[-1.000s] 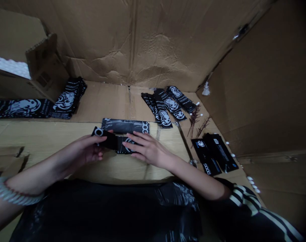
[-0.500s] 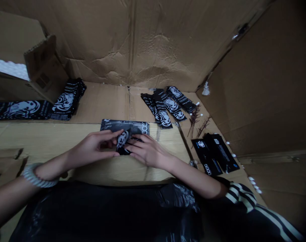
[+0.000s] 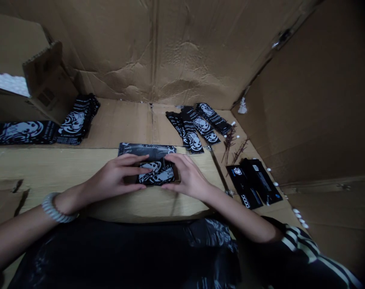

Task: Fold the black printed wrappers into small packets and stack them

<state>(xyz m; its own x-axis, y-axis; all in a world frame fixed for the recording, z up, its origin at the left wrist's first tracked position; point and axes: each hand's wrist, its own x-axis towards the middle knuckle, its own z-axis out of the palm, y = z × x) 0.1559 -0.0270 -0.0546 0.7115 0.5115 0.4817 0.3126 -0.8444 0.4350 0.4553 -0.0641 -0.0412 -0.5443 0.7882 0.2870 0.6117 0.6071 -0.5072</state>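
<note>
**Two hands at a folded printed packet, viewed from the head, near to far.** In the foreground, a black plastic bag (image 3: 125,253) is lying against the person's body, and a striped sleeve (image 3: 299,245) is covering the right arm near the elbow. A white beaded bracelet (image 3: 57,208) is circling the left wrist. The left hand (image 3: 116,176) and the right hand (image 3: 187,176) are closing on a folded black packet (image 3: 156,173) from opposite ends, each clamped on it, with the two hands just apart. The packet is sitting between them, low on the counter (image 3: 65,168), with its long axis running left to right across the view and its white cartoon print facing up. Just beyond it, a flat black packet (image 3: 146,151) is lying on the counter with its long axis parallel, touching the folded packet. Farther right, black cards (image 3: 251,182) are lying angled on a cardboard sheet, near a small bundle of brown ties (image 3: 230,140). Beyond the hands, printed black strips (image 3: 194,128) are fanning out, pointing toward the far right corner. At far left, a stack of strips (image 3: 76,122) is resting beside a long row (image 3: 20,131). Cardboard walls (image 3: 200,52) are enclosing the scene.
</note>
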